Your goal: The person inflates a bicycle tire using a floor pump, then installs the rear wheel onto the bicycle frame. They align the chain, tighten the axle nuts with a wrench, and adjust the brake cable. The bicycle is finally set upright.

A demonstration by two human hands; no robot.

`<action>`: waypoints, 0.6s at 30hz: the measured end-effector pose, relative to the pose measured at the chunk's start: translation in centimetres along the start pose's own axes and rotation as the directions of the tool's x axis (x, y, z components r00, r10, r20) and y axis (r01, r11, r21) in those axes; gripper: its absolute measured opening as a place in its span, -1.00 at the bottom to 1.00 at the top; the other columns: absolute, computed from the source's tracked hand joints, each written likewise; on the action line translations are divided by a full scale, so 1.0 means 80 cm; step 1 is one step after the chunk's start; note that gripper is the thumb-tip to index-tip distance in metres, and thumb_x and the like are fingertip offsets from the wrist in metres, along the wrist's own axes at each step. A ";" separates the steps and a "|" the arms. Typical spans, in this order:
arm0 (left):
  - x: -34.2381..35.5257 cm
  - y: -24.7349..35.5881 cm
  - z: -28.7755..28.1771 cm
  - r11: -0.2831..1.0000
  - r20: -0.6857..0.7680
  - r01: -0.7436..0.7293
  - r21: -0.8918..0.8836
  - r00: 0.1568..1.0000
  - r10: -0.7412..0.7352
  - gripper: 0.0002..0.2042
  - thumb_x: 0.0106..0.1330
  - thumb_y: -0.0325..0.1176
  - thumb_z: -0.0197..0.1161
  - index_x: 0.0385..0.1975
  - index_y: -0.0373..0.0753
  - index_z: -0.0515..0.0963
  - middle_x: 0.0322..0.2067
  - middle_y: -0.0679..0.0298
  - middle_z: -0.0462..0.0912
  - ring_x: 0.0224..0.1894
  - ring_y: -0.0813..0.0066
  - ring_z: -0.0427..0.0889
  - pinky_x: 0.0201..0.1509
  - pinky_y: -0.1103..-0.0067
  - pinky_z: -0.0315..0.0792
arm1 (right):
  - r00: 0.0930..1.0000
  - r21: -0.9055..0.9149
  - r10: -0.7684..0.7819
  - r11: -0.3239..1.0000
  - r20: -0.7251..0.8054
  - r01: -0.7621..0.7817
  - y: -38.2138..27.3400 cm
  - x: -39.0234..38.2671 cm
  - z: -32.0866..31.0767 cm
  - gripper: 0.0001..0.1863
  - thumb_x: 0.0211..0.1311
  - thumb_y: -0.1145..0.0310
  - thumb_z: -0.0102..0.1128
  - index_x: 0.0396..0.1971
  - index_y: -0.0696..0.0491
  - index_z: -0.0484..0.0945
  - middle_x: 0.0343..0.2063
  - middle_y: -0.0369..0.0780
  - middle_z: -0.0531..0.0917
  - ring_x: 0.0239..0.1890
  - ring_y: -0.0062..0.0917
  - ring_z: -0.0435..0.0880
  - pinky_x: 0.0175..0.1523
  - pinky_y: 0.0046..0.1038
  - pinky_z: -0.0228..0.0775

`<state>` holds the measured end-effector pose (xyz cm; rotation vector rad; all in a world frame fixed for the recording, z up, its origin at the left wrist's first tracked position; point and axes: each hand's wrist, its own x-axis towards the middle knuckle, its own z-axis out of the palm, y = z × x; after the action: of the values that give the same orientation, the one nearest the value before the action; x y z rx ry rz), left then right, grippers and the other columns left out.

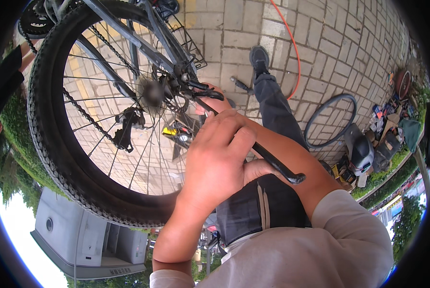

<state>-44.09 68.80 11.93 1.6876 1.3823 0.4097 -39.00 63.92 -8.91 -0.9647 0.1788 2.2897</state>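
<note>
Pale brick paving (pixel 320 53) — greenery (pixel 18 129) at left — white sky (pixel 20 235), perhaps overcast, lower left.

Bright, diffuse daylight, blown-out sky (pixel 20 235) lower left, blurred wheel hub (pixel 152 92), dark rim, bent edges.

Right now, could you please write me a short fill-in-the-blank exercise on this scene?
1. The left hand grips a bar coloured ____.
2. The bicycle wheel sits to the picture's ____ of that hand.
3. The loose dark ring lies to the picture's ____ of that hand.

Missing words: black; left; right.
</note>
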 end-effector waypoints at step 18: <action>-0.001 -0.001 -0.001 1.000 0.016 0.012 -0.021 1.000 -0.012 -0.38 -0.17 0.20 0.31 -0.35 -0.30 0.49 -0.27 0.09 0.54 -0.10 -0.04 0.54 -0.08 0.29 0.47 | 0.899 -0.439 -0.191 0.898 -0.395 -0.002 0.001 0.004 0.003 -0.90 0.17 0.40 0.06 -0.45 0.11 0.47 -0.72 -0.37 0.39 -0.68 -0.71 0.34 -0.63 -0.55 0.17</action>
<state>-44.27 68.78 11.92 1.6613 1.3718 0.4020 -39.38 64.13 -8.96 -1.6687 -0.2043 2.0275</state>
